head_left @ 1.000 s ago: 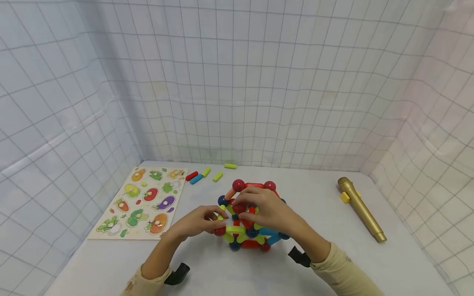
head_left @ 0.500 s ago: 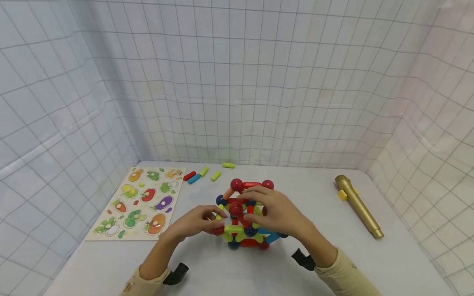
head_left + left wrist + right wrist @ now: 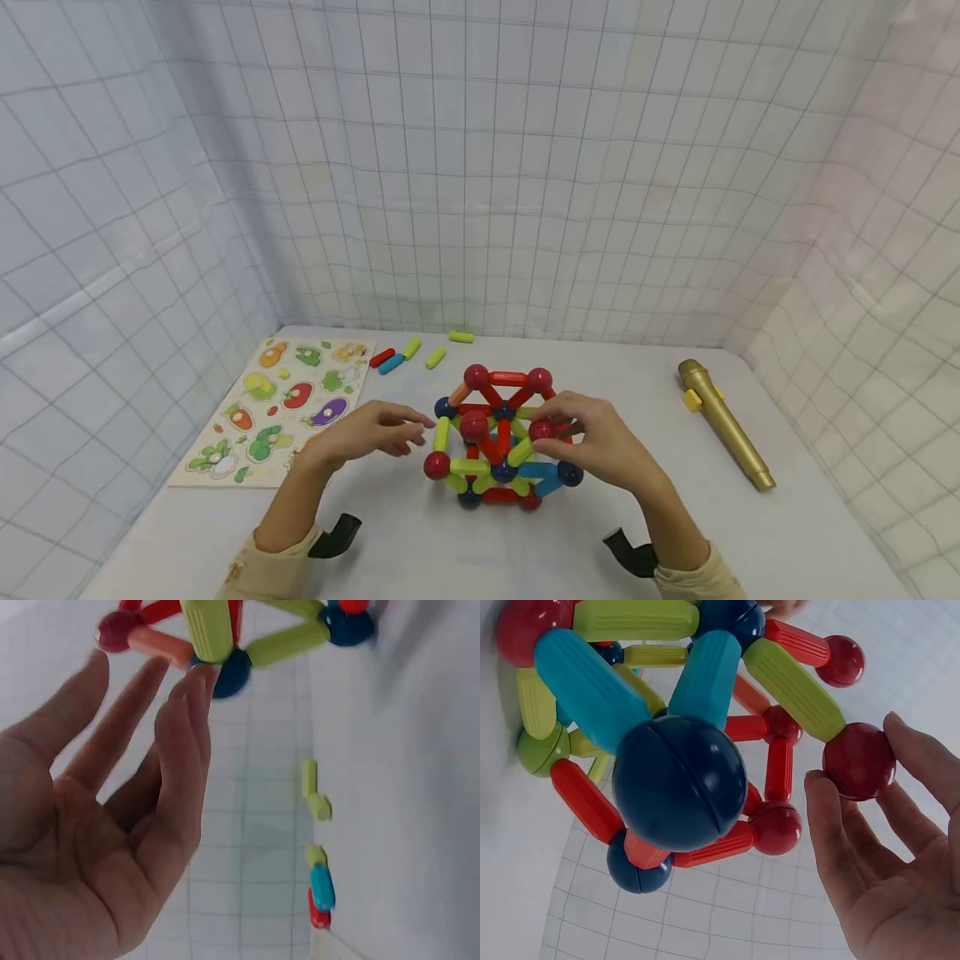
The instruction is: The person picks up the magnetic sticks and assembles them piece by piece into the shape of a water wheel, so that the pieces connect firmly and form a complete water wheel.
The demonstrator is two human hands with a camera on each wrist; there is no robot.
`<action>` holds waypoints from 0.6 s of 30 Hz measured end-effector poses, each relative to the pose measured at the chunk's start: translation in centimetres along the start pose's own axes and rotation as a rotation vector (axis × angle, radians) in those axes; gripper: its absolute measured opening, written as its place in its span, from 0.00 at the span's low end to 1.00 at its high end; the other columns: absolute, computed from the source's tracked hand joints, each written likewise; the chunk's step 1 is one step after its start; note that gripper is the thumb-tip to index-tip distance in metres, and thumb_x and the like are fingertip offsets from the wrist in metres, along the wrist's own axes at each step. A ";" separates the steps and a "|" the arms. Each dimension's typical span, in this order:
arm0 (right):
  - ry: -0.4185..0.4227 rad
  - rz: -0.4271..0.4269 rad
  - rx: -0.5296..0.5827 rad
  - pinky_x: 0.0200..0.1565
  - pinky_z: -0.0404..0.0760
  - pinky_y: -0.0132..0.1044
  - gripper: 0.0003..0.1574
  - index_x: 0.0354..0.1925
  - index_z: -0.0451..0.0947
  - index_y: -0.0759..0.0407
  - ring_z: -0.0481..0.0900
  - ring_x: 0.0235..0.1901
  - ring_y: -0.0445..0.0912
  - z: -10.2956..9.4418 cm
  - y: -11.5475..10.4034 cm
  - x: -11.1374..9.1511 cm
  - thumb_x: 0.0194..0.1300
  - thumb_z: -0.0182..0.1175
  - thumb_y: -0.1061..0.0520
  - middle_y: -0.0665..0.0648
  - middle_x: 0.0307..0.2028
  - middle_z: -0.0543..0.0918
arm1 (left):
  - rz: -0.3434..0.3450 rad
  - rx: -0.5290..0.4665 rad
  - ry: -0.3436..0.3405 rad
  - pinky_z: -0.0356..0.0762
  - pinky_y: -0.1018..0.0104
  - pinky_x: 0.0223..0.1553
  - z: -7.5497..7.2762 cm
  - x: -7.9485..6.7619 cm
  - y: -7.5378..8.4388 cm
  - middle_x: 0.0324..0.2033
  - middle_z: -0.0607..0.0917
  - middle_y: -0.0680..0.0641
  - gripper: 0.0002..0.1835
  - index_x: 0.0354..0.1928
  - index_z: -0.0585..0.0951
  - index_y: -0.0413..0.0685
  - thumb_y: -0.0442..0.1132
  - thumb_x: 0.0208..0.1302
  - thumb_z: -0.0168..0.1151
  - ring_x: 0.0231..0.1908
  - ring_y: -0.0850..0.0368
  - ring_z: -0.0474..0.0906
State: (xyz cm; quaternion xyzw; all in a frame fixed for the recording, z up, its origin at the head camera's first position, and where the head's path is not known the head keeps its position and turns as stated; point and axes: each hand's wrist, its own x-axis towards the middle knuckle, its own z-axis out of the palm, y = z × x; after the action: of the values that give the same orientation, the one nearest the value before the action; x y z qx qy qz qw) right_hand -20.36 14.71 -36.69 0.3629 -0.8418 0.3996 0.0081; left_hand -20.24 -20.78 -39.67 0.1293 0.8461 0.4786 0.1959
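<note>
A construction of coloured magnetic rods and balls (image 3: 504, 433) stands on the table in the head view. With thumb and fingertips, my right hand (image 3: 600, 442) holds a red ball (image 3: 542, 430) on its right side. In the right wrist view, that ball (image 3: 859, 761) sits at the end of a yellow-green rod (image 3: 795, 688). Left of the construction, my left hand (image 3: 371, 435) has relaxed fingers and holds nothing. Near it are a blue ball (image 3: 445, 407) and a lower red ball (image 3: 437, 465). Another red ball (image 3: 474, 426) tops a slanted red rod at the front.
Loose rods lie behind: a red one (image 3: 382, 357), a blue one (image 3: 392, 363) and several yellow-green ones (image 3: 436, 357). A vegetable puzzle board (image 3: 251, 478) lies at the left, partly behind my left hand. A gold toy microphone (image 3: 727, 425) lies at the right. Grid-patterned cloth walls (image 3: 487, 183) surround the table.
My right hand has left the front red ball and moved right to another red ball. My left hand has drawn away leftward from the construction.
</note>
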 end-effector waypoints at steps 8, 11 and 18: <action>0.064 0.005 0.035 0.41 0.84 0.31 0.20 0.51 0.81 0.46 0.82 0.38 0.37 0.0 0.2 -0.9 0.59 0.69 0.49 0.44 0.44 0.84 | -0.144 0.545 0.553 0.81 0.57 0.34 -3.8 9.6 -4.3 0.41 0.86 0.35 0.11 0.45 0.83 0.35 0.33 0.66 0.58 0.38 0.43 0.83; 0.059 -0.003 0.035 0.41 0.84 0.31 0.20 0.51 0.81 0.46 0.82 0.38 0.36 0.1 0.4 -1.0 0.60 0.69 0.49 0.45 0.44 0.84 | -0.170 0.676 0.616 0.82 0.49 0.41 -4.2 12.2 -5.8 0.44 0.83 0.33 0.12 0.49 0.82 0.35 0.30 0.67 0.55 0.44 0.37 0.80; 0.042 -0.037 0.025 0.41 0.84 0.32 0.20 0.51 0.81 0.47 0.82 0.39 0.37 0.2 0.6 -0.5 0.60 0.68 0.48 0.47 0.45 0.85 | -0.253 0.952 0.517 0.80 0.41 0.44 -4.7 13.5 -6.2 0.49 0.82 0.32 0.18 0.59 0.78 0.43 0.30 0.71 0.47 0.45 0.33 0.80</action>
State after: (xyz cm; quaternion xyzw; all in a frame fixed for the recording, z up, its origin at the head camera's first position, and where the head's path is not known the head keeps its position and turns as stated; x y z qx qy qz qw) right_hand -20.32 15.10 -37.35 0.3699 -0.8295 0.4175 0.0284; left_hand -34.58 -21.99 -45.58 -0.0208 0.9984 0.0322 -0.0422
